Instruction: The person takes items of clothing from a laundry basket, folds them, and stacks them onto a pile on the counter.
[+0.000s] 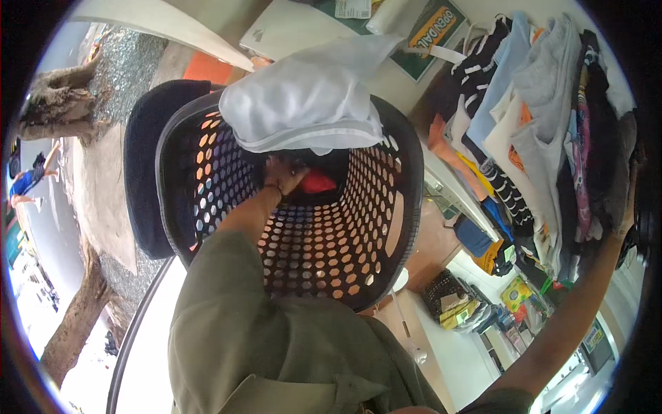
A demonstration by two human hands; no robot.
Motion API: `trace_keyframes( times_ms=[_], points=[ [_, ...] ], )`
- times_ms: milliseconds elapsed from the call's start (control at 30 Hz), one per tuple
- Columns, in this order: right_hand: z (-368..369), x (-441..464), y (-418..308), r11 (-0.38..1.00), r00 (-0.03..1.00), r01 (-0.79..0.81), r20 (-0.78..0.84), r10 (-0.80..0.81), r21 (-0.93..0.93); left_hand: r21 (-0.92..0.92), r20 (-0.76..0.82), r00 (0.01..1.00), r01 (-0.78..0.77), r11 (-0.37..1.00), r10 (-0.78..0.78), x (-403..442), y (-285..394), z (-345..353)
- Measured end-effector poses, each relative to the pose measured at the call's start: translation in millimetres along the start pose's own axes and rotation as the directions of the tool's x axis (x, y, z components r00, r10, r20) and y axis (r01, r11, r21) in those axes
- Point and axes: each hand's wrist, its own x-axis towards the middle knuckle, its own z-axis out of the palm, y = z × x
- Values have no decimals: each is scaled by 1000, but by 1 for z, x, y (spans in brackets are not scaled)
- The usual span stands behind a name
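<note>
My left hand [284, 174] reaches deep inside a black perforated laundry basket [314, 276]. Its fingers look partly spread, dim and somewhat blurred, beside a red cloth [317, 181] at the bottom; whether they grip it is unclear. Over the far rim lies a white translucent laundry bag [303, 96]. On the right, my other arm stretches out to a thick bundle of clothes [534, 138] in grey, light blue, white, black and striped fabric. There my right hand [626, 179] lies against the bundle's outer side, dark, with its fingers mostly hidden.
A dark rounded padded object [148, 172] stands left of the basket. An "open daily" sign [434, 34] is at the top. A small dark crate with packets [445, 297] and shelved goods [517, 297] appear lower right. Outside at left are tree trunks [62, 110] and a person in blue [29, 185].
</note>
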Motion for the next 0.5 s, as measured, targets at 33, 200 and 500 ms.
trace_keyframes(
  times_ms=[33, 200, 500],
  points=[
    [2, -1, 1, 999, 1000, -27, -4, 27, 16, 3, -40, 999, 21, 1000, -21, -11, 11, 6],
    [-7, 21, -22, 997, 995, 58, -75, -62, -50, 59, 34, 999, -38, 998, 36, -33, 52, 26],
    [-8, 56, -84, 769, 830, -377, -181, 528, 517, -271, 349, 915, -107, 957, 201, 4, 43, 29]
  ],
)
